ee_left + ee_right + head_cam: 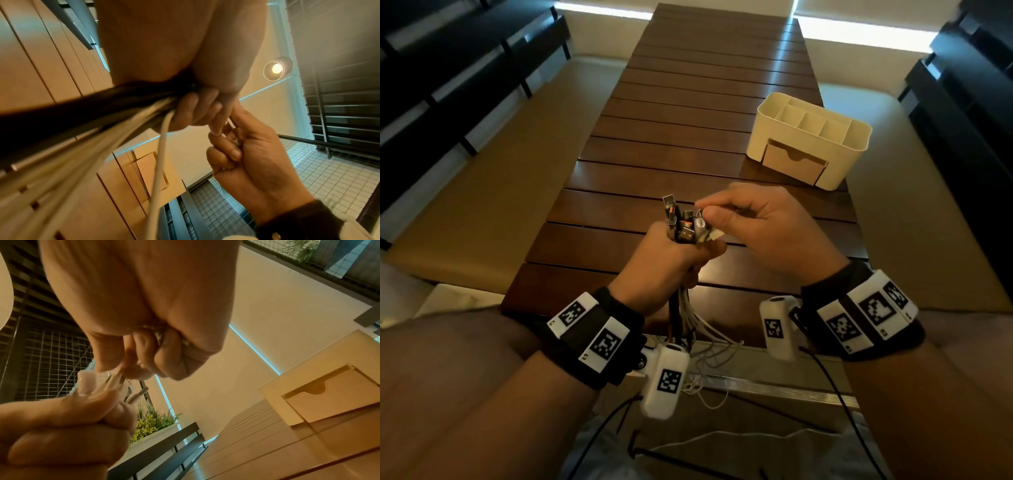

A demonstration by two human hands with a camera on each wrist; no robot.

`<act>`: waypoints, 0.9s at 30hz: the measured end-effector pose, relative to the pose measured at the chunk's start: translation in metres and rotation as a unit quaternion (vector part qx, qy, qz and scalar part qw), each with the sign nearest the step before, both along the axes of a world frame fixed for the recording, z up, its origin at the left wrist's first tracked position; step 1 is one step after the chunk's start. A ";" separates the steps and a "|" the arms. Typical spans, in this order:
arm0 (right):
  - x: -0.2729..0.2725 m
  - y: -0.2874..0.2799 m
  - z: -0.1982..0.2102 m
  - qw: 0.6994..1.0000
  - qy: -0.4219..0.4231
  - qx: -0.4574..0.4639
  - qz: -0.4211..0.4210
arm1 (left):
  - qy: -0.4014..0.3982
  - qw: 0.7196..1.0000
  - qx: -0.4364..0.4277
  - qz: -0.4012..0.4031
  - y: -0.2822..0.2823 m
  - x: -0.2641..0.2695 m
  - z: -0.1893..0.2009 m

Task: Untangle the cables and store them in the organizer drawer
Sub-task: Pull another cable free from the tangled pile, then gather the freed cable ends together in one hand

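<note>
Honestly, this one looks like it's barely started. The left hand [667, 260] is fisted around the whole bundle of cables [683, 224], plug ends sticking up out of the top of the fist and the long tails dangling down over the near edge of the worktop [674, 144] toward the lap. The right hand [760, 222] is pinching one plug at the top of the bunch between thumb and fingertip, the other fingers curled in loosely, so my guess is it's singling out one cable to pull free.

As for what's done: nothing stored, as far as I can see. The cream organizer [813, 137] sits further back on the right side of the worktop, well apart from both hands, and its drawer [792, 164] looks shut, or nearly so. The top compartments look bare too.

So what's left is basically everything: separate each cable from the bundle, probably coil them, slide the drawer open and drop them in. Can't tell how knotted the hanging part is, since it's mostly hidden behind the wrists.
</note>
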State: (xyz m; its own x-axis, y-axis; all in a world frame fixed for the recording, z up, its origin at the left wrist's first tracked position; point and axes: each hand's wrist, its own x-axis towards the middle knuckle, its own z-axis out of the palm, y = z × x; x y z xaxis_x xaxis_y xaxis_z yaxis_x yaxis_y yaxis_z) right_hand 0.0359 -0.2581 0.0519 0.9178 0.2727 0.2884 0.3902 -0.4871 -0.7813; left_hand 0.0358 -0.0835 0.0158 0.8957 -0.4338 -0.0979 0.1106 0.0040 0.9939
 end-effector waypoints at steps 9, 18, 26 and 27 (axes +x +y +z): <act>-0.001 0.011 0.002 1.000 0.015 -0.019 0.014 | 0.005 0.998 0.054 -0.039 -0.004 -0.004 -0.003; -0.001 0.008 0.005 0.998 0.058 0.029 -0.002 | -0.006 1.000 0.000 -0.011 -0.003 0.000 -0.004; -0.006 -0.001 0.009 0.985 0.144 0.095 -0.010 | -0.020 0.999 -0.009 0.025 0.002 0.004 -0.004; -0.007 0.001 0.008 0.984 0.144 0.105 -0.006 | -0.022 1.000 -0.008 0.020 0.002 0.003 -0.003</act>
State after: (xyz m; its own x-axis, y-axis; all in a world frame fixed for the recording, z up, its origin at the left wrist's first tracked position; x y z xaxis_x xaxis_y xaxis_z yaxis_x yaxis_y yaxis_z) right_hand 0.0292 -0.2572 0.0595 0.9724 0.2240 0.0650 0.1333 -0.3053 -0.9429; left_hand 0.0387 -0.0817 0.0123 0.9159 -0.3982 -0.0513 0.0662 0.0237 0.9975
